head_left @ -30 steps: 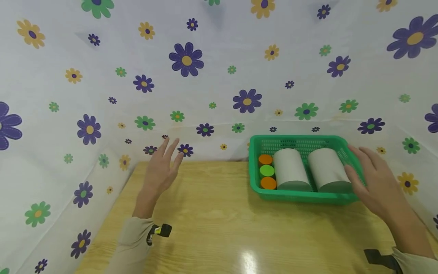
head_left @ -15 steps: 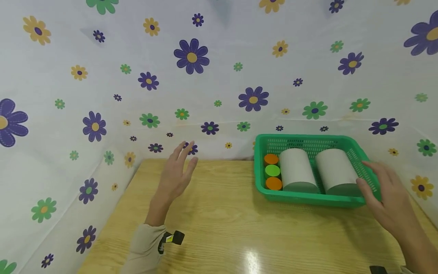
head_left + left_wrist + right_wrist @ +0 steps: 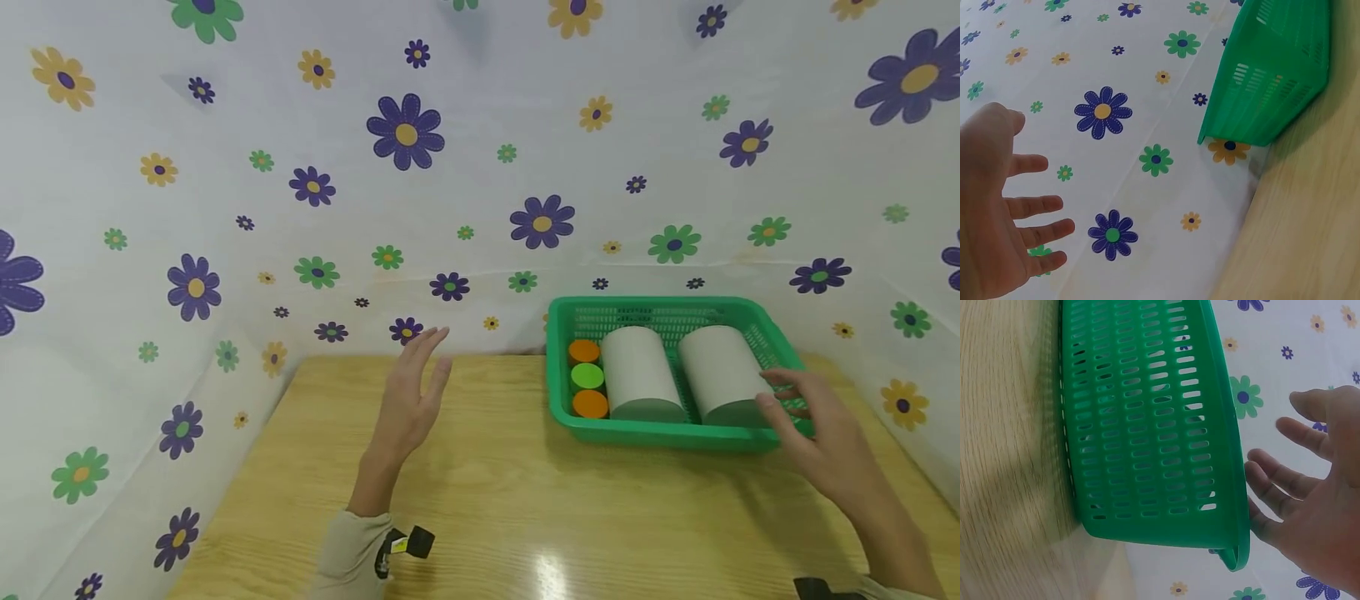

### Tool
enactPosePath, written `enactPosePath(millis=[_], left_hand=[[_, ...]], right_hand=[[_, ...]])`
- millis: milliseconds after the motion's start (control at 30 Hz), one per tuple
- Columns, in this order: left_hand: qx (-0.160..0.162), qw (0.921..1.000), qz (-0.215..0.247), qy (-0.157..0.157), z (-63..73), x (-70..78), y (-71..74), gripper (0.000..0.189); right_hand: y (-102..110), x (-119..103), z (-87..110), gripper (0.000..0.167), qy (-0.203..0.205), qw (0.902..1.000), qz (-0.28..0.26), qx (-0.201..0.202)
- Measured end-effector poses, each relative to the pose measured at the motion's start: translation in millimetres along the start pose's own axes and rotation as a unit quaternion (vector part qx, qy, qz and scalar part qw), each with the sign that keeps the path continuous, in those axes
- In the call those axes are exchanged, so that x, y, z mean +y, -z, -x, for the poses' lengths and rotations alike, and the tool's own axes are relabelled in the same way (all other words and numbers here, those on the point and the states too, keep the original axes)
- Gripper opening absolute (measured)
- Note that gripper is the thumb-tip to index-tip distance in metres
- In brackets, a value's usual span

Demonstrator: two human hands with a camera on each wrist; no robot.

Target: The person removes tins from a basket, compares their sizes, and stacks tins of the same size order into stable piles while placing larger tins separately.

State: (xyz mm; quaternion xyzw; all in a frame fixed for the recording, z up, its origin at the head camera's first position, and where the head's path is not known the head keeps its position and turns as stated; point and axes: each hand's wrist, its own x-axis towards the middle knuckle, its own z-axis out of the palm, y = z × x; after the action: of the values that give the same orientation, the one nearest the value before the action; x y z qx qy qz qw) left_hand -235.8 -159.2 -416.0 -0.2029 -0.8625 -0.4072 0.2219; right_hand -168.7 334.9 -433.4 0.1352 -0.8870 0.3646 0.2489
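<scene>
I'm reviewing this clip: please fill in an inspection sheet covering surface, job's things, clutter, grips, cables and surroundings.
Surface: wooden table, with a bright glare spot near the front.
Job's things: green basket holding two white cylinders lying side by side, plus two orange round tops with a lime-green round top between them.
Clutter: nothing seen.
Left grip: bare hand, fingers extended, off the basket, holding nothing.
Right grip: bare hand, fingers relaxed at the basket's right end; contact unclear.
Cables: nothing seen.
Surroundings: white flowered sheet behind and on both sides.
</scene>
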Motion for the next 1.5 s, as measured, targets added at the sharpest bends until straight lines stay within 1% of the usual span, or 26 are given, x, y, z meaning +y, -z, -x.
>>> enactPosePath(millis=[67, 233, 400, 467, 600, 667, 800, 900, 1067, 1167, 1400, 1500], left_hand=[[0.009, 0.9996, 0.023, -0.011, 1.5, 2.1, -6.7, 0.046], [0.030, 0.9977, 0.056, -0.023, 1.7, 6.1, -21.9, 0.042], [0.027, 0.9954, 0.087, -0.031, -1.3, 10.3, -36.6, 0.041], [0.025, 0.9945, 0.097, -0.032, -1.5, 12.8, -41.4, 0.041], [0.020, 0.9938, 0.105, -0.028, -0.2, 17.9, -49.1, 0.040], [0.017, 0.9938, 0.106, -0.029, 0.4, 20.5, -52.6, 0.040], [0.010, 0.9934, 0.107, -0.041, 0.1, 25.7, -60.8, 0.040], [0.005, 0.9930, 0.107, -0.049, 0.0, 29.7, -67.0, 0.040], [-0.004, 0.9924, 0.110, -0.055, -0.1, 33.5, -78.3, 0.039], [-0.012, 0.9921, 0.112, -0.055, 0.0, 35.6, -85.4, 0.041], [-0.024, 0.9901, 0.125, -0.060, -0.4, 39.2, -98.7, 0.041], [-0.027, 0.9890, 0.131, -0.063, -0.4, 40.1, -104.2, 0.041]], right_hand=[[1.4, 1.9, 0.6, 0.034, 0.002, 0.9999, 0.006, -0.013], [1.7, 6.3, 2.0, 0.031, 0.004, 0.9985, 0.030, -0.045], [0.9, 5.0, 4.8, 0.032, -0.003, 0.9983, 0.012, -0.057], [0.9, 3.6, 5.5, 0.034, -0.002, 0.9976, 0.005, -0.069], [0.8, 2.0, 6.0, 0.037, 0.002, 0.9956, 0.007, -0.094], [0.3, 2.4, 6.1, 0.037, 0.011, 0.9950, 0.008, -0.099], [-1.0, 4.9, 6.4, 0.035, 0.046, 0.9944, 0.012, -0.094], [-1.7, 6.5, 6.9, 0.035, 0.065, 0.9935, 0.022, -0.091], [-3.6, 7.1, 8.6, 0.039, 0.082, 0.9920, 0.033, -0.090], [-4.3, 6.8, 9.8, 0.041, 0.093, 0.9914, 0.038, -0.084], [-8.9, 9.1, 8.8, 0.042, 0.122, 0.9899, 0.050, -0.053], [-10.2, 11.9, 8.9, 0.042, 0.125, 0.9894, 0.060, -0.042]])
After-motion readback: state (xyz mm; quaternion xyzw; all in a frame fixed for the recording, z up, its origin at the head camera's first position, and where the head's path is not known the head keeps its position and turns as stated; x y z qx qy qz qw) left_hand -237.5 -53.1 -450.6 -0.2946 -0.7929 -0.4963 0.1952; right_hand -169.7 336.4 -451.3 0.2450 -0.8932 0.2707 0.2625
